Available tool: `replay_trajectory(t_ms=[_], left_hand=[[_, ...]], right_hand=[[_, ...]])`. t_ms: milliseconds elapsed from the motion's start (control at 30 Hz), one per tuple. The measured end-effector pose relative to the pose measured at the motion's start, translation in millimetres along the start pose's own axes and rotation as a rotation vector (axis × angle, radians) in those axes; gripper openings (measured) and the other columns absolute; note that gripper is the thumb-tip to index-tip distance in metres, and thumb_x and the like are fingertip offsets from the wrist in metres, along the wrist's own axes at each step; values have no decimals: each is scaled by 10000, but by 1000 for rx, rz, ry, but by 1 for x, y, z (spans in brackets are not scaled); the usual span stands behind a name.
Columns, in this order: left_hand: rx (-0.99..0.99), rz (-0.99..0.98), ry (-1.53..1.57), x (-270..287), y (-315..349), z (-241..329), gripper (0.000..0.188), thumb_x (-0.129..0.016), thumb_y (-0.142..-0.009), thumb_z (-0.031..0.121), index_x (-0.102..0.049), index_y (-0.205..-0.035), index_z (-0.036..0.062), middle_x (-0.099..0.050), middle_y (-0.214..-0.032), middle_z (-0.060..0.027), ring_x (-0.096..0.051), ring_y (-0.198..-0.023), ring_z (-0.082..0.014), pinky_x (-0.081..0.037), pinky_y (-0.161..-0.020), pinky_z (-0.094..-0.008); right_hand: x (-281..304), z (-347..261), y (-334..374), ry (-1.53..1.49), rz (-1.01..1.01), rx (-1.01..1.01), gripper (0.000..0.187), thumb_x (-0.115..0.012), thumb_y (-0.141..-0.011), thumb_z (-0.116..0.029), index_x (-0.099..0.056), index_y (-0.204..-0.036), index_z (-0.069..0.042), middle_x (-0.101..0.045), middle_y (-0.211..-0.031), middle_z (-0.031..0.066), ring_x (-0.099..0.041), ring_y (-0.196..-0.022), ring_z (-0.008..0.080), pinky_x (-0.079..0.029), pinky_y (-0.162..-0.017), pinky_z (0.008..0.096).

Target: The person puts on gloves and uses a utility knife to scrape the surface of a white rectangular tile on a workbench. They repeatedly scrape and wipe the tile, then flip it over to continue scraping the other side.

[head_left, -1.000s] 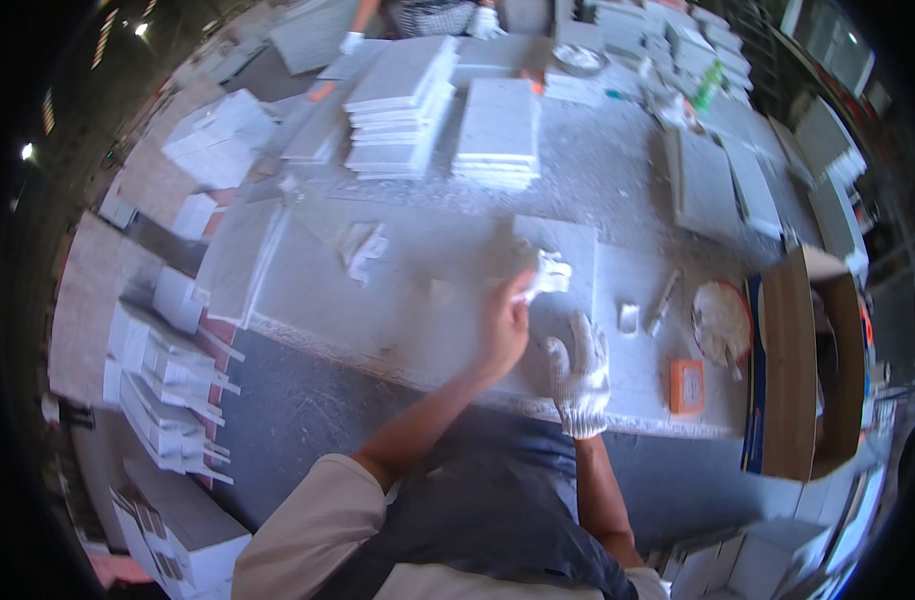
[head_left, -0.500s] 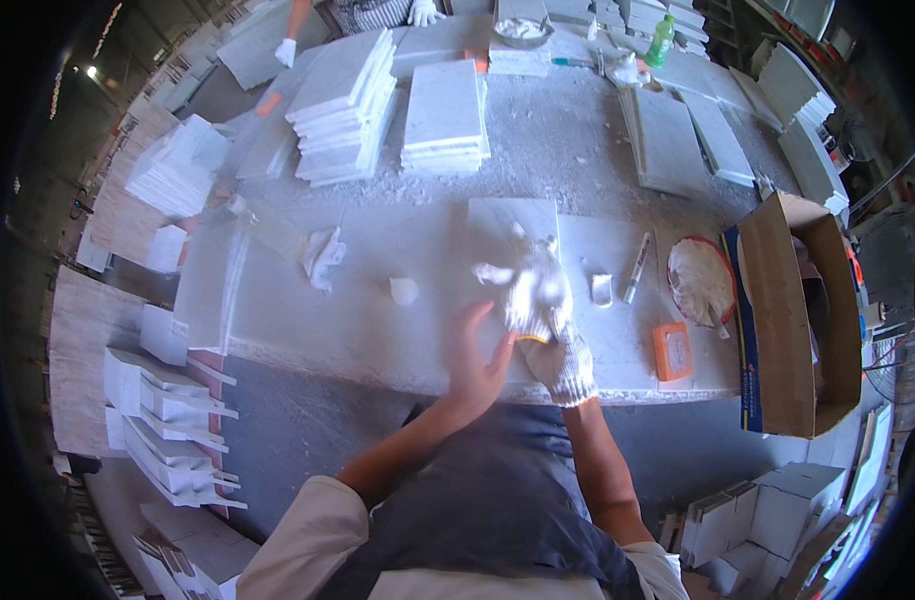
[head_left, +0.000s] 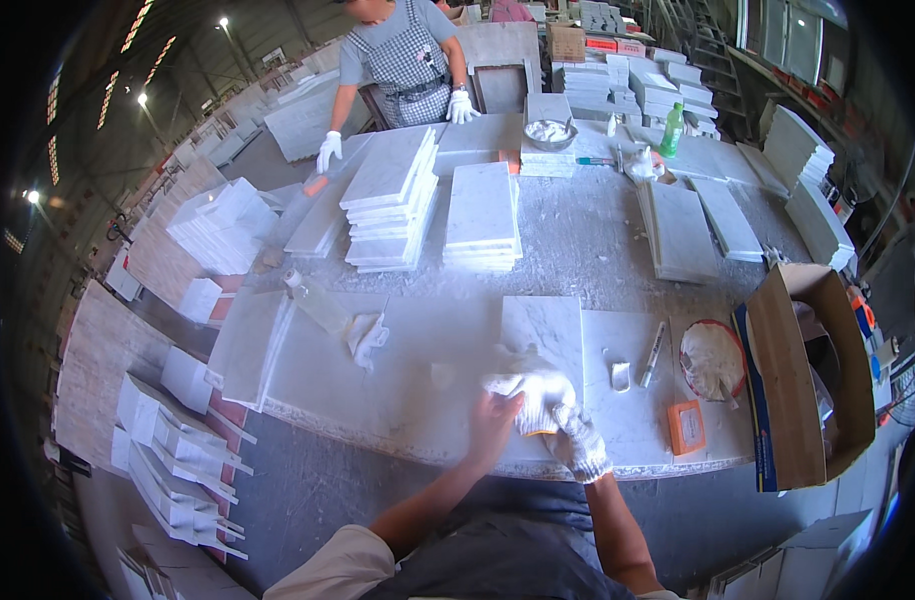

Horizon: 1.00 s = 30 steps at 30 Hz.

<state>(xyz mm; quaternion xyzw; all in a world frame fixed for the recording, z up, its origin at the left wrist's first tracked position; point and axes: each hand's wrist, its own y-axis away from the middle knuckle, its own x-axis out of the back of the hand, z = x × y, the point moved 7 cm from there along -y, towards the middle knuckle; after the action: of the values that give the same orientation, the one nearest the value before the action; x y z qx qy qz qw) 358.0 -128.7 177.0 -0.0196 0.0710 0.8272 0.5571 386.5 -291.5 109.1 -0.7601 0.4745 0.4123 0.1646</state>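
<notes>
A loose white knitted work glove (head_left: 540, 398) with an orange-yellow cuff edge hangs between my hands, over the near end of a white marble tile (head_left: 545, 328). My right hand (head_left: 584, 448) wears a matching white glove and is closed on the loose glove near its cuff. Bare and a little blurred, my left hand (head_left: 491, 428) has its fingers closed against the loose glove's finger side. To the right lie a small white piece (head_left: 620, 376), a marker pen (head_left: 654, 354) and an orange block (head_left: 687, 428).
On the right stand a round dish of white paste (head_left: 713, 360) and an open cardboard box (head_left: 813, 380). A clear bottle (head_left: 318, 304) and a crumpled white cloth (head_left: 367, 338) lie left. Tile stacks (head_left: 390, 205) fill the far side. Across the table stands a co-worker (head_left: 403, 60) in white gloves.
My left hand has come up against the loose glove, from just beside it. The view has tilted upward, showing more of the co-worker and the hall.
</notes>
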Motion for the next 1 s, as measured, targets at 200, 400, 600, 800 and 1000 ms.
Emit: replay_trajectory(t_ms=[200,400,600,800,1000], left_hand=[[-276,121,63,19,5,29,282,-672,-1011,30,-533,-1254,-4,-661,-1161,-77,-656,-1037,-137,-542,-876,-289],[-157,-130,-410,1,12,-1,230,-709,-1017,81,-581,-1192,4,-683,-1087,-64,-673,-964,-124,-554,-826,-288],[-89,-210,-255,-9,13,17,205,-637,-1079,175,-640,-1171,-9,-691,-1016,-29,-663,-912,-96,-543,-796,-277],[31,-162,-183,2,5,39,251,-602,-1100,245,-650,-1171,10,-680,-920,-36,-635,-774,-102,-515,-737,-261],[-158,-276,-131,-21,8,40,178,-690,-1045,172,-642,-1098,9,-697,-917,-55,-647,-755,-106,-527,-679,-269]], right_hand=[[-19,-18,22,313,238,358,795,-729,-1009,-196,-296,-1636,32,-559,-1442,87,-565,-1260,171,-477,-1056,333],[-71,-4,40,1036,-218,308,1032,-859,-893,-372,-258,-1648,-3,-448,-1610,182,-441,-1480,271,-389,-1181,380],[-71,-13,48,1003,-86,360,475,-716,-1008,-125,-594,-1456,-21,-685,-1341,131,-669,-1165,225,-525,-980,320],[-17,6,44,885,91,143,392,-664,-1060,-191,-642,-1412,-18,-700,-1286,82,-623,-1172,171,-483,-1026,321],[59,25,35,944,292,284,402,-624,-1084,-353,-609,-1327,-32,-622,-1009,28,-587,-826,115,-531,-722,306]])
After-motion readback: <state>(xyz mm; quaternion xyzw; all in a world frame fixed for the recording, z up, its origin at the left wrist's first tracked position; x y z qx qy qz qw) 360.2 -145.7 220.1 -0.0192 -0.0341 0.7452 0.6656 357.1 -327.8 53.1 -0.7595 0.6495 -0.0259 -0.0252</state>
